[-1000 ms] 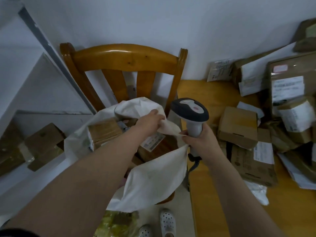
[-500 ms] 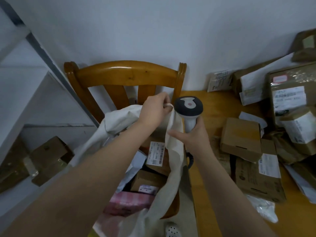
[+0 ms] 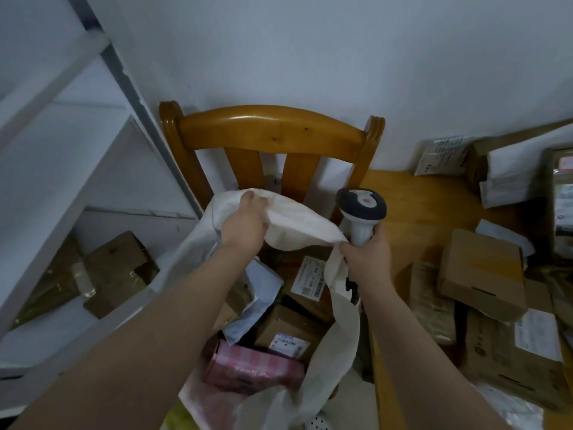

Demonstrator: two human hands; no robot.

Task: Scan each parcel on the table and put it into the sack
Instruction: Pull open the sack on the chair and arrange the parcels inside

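gripping one sack [image 3: 299, 226], two hands [image 3: 245, 226] [image 3: 367, 259]

There is one chair [image 3: 269, 131]. In front of the chair is one sack [image 3: 297, 225], and inside it I count four items: one labelled box [image 3: 307, 280], one grey bag [image 3: 260, 290], one brown box [image 3: 288, 330] and one pink box [image 3: 254, 367]. Right of the chair there are one scanner [image 3: 361, 206] and one table [image 3: 418, 200], which carries at least six parcels [image 3: 483, 274]; the exact number I cannot tell. Left of the chair lie two brown packages [image 3: 117, 268].
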